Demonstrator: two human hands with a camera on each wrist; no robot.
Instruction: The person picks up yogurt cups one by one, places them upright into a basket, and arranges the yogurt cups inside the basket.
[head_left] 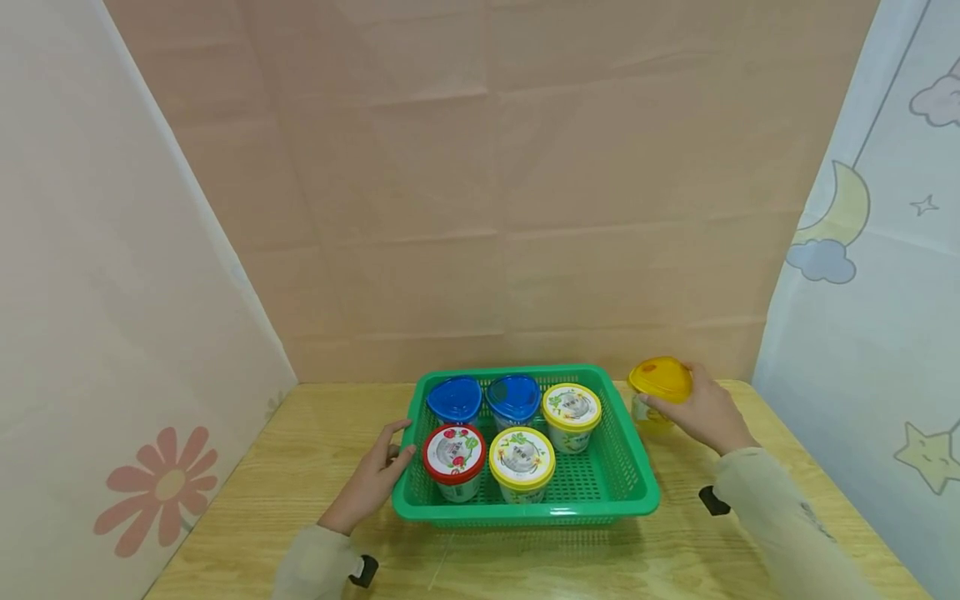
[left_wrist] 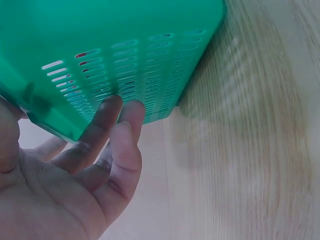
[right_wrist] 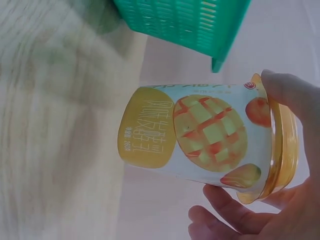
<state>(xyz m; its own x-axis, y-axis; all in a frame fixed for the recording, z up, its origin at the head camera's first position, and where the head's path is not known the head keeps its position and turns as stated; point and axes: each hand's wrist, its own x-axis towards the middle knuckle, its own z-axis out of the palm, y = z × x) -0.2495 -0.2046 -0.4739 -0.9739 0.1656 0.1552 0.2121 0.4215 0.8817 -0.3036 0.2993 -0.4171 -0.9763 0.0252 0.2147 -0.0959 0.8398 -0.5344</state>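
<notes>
My right hand holds a yogurt cup by its orange lid, to the right of the basket. Thumb and fingers reach around the lid; a mango picture covers the cup's side. Whether its base touches the table cannot be told. At the basket's left side, my left hand has its thumb and index finger on the rim, while other fingers lie against the outer wall beneath. Inside the green basket stand two blue-lidded cups, a red-lidded cup and two yellow-lidded cups.
The basket stands on a wooden table, whose surface shows around it. A tan cloth hangs behind. Pale printed sheets stand on the left and right.
</notes>
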